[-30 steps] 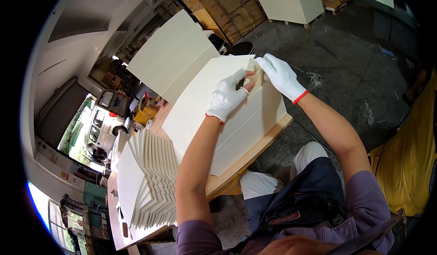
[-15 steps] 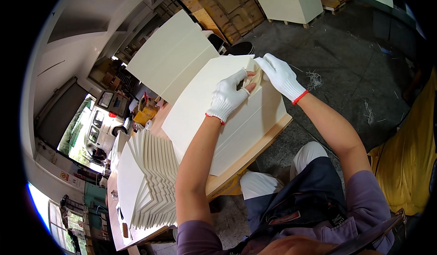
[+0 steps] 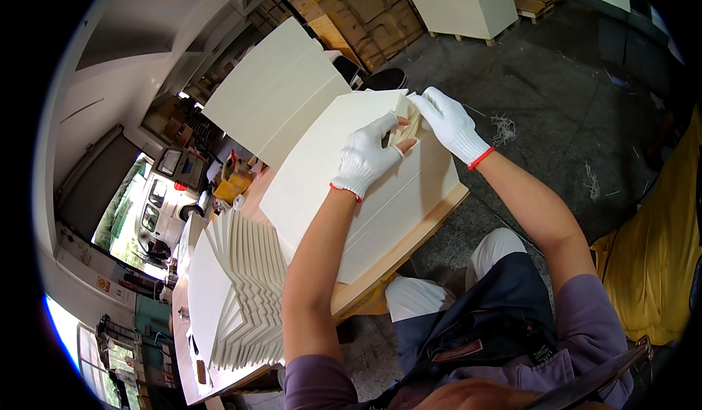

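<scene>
A tall stack of cream-white paper sheets [image 3: 322, 147] lies in front of me on a wooden board. My left hand [image 3: 365, 154], in a white knitted glove with bare thumb and finger tips, rests on its top near the far right corner. Its thumb and forefinger hold the fanned edges of several sheets [image 3: 403, 110] there. Opposite it, my gloved right hand [image 3: 447, 125] grips the same corner from the outer side, its fingers bent against the sheets. Part of the sheets between the hands is hidden.
To the left, staggered bundles of paper [image 3: 248, 286] sit on the table. Another paper stack [image 3: 278, 88] stands behind. Farther off are a paper block on a pallet [image 3: 468, 8], cardboard [image 3: 365, 8] and floor scraps [image 3: 504, 126]. Yellow cloth [image 3: 651, 249] hangs at right.
My left thumb has shifted slightly right and down along the sheet edges, and the sheets at the corner have moved a little. My right hand stays at the corner.
</scene>
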A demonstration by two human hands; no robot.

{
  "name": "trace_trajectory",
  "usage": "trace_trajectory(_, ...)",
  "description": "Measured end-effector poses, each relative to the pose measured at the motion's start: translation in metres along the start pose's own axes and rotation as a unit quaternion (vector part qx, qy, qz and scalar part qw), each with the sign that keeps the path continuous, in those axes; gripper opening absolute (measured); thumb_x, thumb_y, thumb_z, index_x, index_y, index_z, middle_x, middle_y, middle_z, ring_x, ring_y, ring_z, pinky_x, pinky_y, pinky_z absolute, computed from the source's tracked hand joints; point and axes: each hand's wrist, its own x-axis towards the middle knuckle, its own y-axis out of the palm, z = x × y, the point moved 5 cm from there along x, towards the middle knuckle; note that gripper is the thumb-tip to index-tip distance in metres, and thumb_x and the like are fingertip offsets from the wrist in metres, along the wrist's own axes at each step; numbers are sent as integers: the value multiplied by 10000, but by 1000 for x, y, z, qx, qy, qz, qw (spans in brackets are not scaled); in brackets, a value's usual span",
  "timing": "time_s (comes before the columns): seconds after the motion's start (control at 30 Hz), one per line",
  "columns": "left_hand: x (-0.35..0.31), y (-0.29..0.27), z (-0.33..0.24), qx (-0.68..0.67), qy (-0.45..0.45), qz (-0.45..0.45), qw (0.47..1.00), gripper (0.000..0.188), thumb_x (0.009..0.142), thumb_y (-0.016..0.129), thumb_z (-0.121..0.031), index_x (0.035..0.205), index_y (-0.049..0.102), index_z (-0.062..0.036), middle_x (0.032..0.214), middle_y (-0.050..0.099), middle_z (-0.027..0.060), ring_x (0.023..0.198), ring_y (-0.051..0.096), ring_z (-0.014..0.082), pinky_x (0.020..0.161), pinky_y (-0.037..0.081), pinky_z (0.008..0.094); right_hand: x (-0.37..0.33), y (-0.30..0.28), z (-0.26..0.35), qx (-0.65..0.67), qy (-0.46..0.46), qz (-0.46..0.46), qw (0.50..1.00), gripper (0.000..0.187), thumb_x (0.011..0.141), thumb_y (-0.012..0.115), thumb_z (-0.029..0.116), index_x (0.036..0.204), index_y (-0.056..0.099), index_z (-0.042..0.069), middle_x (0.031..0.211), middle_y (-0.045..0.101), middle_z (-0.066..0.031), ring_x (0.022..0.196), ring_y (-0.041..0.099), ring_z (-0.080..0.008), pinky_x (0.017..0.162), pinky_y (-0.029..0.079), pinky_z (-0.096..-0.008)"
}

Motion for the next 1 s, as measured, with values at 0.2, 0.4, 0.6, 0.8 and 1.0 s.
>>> trace_trajectory(0.2,2,-1,0,4,-10,1,1000,422,906,809,-280,1306,716,-184,1090,768,143,965,740,295,880,570,395,0,0,3,11,-1,-6,1000,537,1077,499,560,1016,611,39,871,683,-153,838,671,-316,794,502,-421)
trace_trajectory(0.4,-12,1,-7,32,111,-98,988,465,855,735,-193,1318,705,-227,1172,750,139,1000,736,357,865,593,439,1,-31,6,-87,1,-28,996,582,1049,477,620,1021,658,68,888,720,-153,896,717,-348,804,515,-462)
trace_trajectory(0.6,-11,2,2,104,63,-93,988,404,874,715,-252,1275,718,-203,1177,754,133,976,744,357,848,596,455,-7,-23,12,-333,-97,108,932,504,1012,535,579,945,696,106,839,729,-133,809,714,-346,728,537,-457)
trace_trajectory(0.8,14,6,4,138,-5,-52,989,382,915,686,-323,1274,722,-197,1166,757,144,1048,732,355,895,578,459,-2,-26,30,-414,-278,44,866,390,1014,604,488,944,695,116,806,700,-118,776,706,-314,699,557,-459)
trace_trajectory(1.0,15,11,19,71,-5,-54,996,381,956,695,-282,1325,712,-190,1190,770,142,1080,736,301,924,559,406,7,-10,31,-203,-158,60,965,473,1059,515,507,1029,701,73,859,699,-151,850,700,-334,778,537,-439)
